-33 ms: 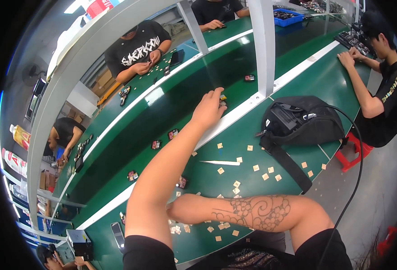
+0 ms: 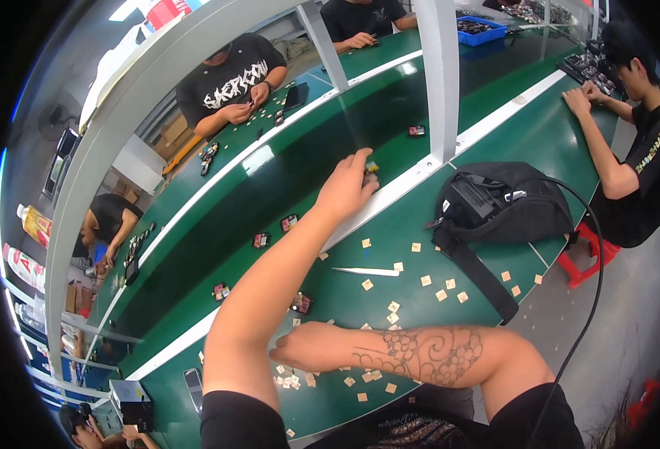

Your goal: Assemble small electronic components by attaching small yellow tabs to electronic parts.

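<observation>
Head view shows your left hand stretched past the white rail on the far edge of the green bench, fingers and thumb curved about a small dark piece. That piece sits at the near side of the green belt, just beside the rail; it looks blurred and partly covered, a dark body with a bright yellow-green patch. I cannot tell whether your fingers are closed on it. Your right hand is near your left elbow, toward the bench's near edge, among scattered tan squares; its fingertips are hidden, so I cannot tell if it grips anything. Along the belt, 4 dark blocks show reddish faces. Between your forearms and the far edge lie white tweezers, and a black bag rests to their right.
</observation>
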A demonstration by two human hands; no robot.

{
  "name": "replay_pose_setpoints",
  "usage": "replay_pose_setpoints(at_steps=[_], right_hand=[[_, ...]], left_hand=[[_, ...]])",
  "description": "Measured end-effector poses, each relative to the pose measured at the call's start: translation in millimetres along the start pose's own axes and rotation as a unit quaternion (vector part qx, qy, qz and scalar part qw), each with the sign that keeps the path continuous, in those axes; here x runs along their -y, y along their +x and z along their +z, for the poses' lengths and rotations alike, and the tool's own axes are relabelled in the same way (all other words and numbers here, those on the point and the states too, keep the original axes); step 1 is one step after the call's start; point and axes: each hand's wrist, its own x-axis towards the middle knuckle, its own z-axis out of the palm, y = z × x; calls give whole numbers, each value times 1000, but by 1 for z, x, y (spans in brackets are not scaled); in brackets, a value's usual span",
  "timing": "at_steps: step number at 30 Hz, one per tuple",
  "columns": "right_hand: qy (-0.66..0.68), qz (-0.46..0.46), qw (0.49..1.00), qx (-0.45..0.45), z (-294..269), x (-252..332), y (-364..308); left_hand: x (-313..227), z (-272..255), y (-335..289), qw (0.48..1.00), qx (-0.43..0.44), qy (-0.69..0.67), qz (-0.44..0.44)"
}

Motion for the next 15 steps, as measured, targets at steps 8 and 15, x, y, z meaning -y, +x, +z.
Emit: replay_pose_setpoints(at_steps=[8, 15], right_hand=[[-88, -11, 995, 41, 17, -6, 6], [-17, 45, 997, 67, -15, 9, -7]], left_hand=[[5, -74, -210, 983, -93, -152, 43], [11, -72, -364, 953, -175, -200, -146]])
